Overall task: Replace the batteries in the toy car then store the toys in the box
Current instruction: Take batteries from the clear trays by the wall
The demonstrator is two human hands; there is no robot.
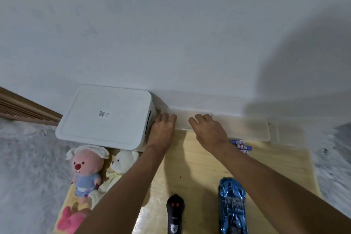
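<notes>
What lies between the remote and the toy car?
Nothing: in the head view, only bare wooden surface separates the remote from the toy car.

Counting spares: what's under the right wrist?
Purple-and-white batteries lie on the wooden board, three showing just past the wrist of the right hand. Their left ends are covered by the arm; any more beneath it cannot be seen.

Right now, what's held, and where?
Left hand and right hand touch the left end of the flat white panel; whether they grip it cannot be told.
</notes>
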